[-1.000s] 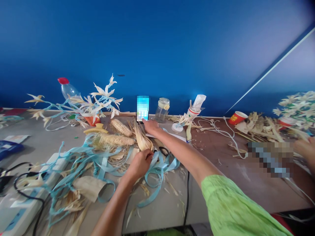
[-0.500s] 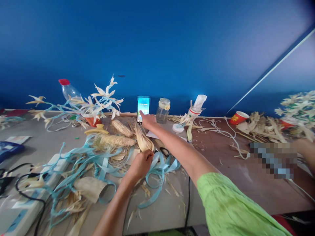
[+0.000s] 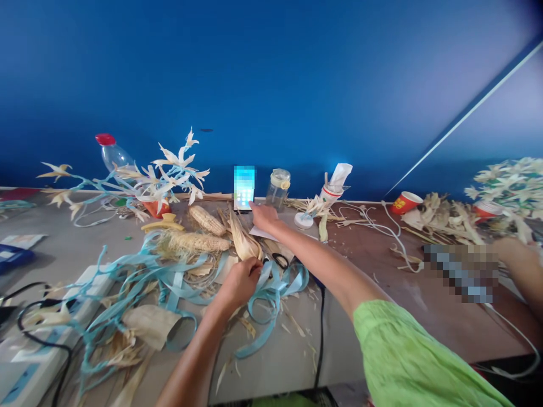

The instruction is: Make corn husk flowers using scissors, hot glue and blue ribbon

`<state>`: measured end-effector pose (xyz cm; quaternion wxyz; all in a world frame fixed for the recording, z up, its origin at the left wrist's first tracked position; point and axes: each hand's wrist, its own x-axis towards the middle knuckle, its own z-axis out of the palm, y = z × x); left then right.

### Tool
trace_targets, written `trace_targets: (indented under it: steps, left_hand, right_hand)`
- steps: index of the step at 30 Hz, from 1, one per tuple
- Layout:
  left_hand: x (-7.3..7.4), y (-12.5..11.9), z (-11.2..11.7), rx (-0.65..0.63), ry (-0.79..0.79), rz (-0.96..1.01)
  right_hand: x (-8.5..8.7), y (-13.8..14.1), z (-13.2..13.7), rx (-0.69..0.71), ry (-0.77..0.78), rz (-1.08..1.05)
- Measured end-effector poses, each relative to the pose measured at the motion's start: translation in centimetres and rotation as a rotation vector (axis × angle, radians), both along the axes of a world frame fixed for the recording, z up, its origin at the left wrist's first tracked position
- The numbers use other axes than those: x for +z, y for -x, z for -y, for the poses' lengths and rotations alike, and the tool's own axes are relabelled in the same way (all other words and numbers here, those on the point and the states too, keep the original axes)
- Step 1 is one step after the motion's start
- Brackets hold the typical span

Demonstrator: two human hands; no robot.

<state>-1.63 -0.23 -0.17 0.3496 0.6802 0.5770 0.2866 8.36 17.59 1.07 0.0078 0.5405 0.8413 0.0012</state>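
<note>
My right hand (image 3: 263, 216) reaches far forward, its index finger stretched out at the lower edge of a lit phone (image 3: 244, 188) propped upright against the blue wall. My left hand (image 3: 240, 281) is closed on a dry corn husk (image 3: 245, 243) lying amid pale blue ribbon strips (image 3: 271, 291). Two corn cobs (image 3: 207, 220) lie just left of the husk. A pair of black-handled scissors (image 3: 279, 260) rests under my right forearm.
Husk flowers on blue stems (image 3: 169, 169), a red-capped bottle (image 3: 111, 152), a glass jar (image 3: 279, 189) and a paper cup (image 3: 333, 192) line the wall. A power strip with black cables (image 3: 38, 339) sits at front left. Another person's arm (image 3: 521, 263) shows at right.
My right index finger dropped from the phone's screen to its lower right edge. My left hand stays closed on the husk. The view shifted slightly.
</note>
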Motion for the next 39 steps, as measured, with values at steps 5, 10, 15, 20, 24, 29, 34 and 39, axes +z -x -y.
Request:
trace_targets:
  steps: [5, 10, 15, 20, 24, 29, 34, 39]
  left_hand:
    - [-0.1, 0.1, -0.1, 0.004, -0.005, -0.006]
    - [-0.1, 0.1, 0.0, 0.0, -0.003, -0.01]
    - [0.0, 0.1, 0.0, 0.0, 0.013, -0.016]
    - [-0.2, 0.1, -0.1, -0.004, -0.012, 0.002]
    - [-0.1, 0.2, -0.1, 0.023, -0.023, 0.049]
    - [0.5, 0.2, -0.1, 0.053, -0.062, 0.096]
    - [0.6, 0.5, -0.3, 0.119, -0.093, 0.151]
    - [0.8, 0.6, -0.7, 0.187, -0.089, 0.312]
  right_hand:
    - [-0.1, 0.4, -0.2, -0.008, 0.004, -0.002]
    - [-0.3, 0.7, -0.6, -0.022, 0.013, 0.002]
    - [0.0, 0.5, -0.4, -0.026, 0.027, -0.017]
    - [0.7, -0.2, 0.3, -0.031, 0.04, -0.094]
    - [2.3, -0.4, 1.9, -0.026, 0.028, -0.217]
    - [4.5, -1.3, 7.0, 0.104, 0.222, -0.797]
    - [4.8, -4.0, 13.1, 0.036, 0.24, -1.239]
    - [3.7, -5.5, 15.5, -0.063, 0.264, -1.331]
